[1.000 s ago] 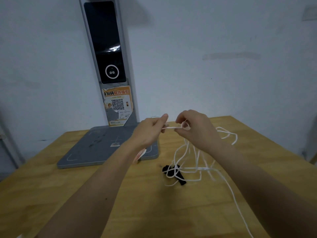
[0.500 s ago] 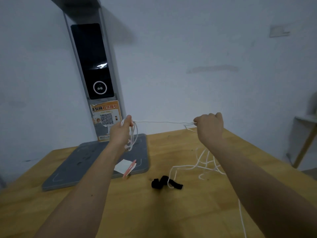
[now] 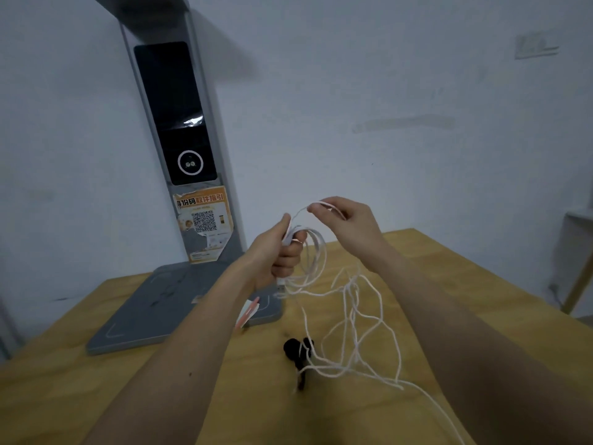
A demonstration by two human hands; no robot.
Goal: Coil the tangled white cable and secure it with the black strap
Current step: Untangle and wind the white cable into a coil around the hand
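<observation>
Closer together now, left hand (image 3: 282,252) grips white cable (image 3: 316,255) loops, right hand (image 3: 345,221) pinches a strand, beside QR-code sticker (image 3: 203,221).

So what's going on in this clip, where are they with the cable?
A person is coiling the white cable by hand. The left hand grips a few gathered loops, and the right hand pinches the strand feeding the next loop. Most of the cable lies tangled on the wooden table, some of it across the black strap, which nobody is touching.
</observation>
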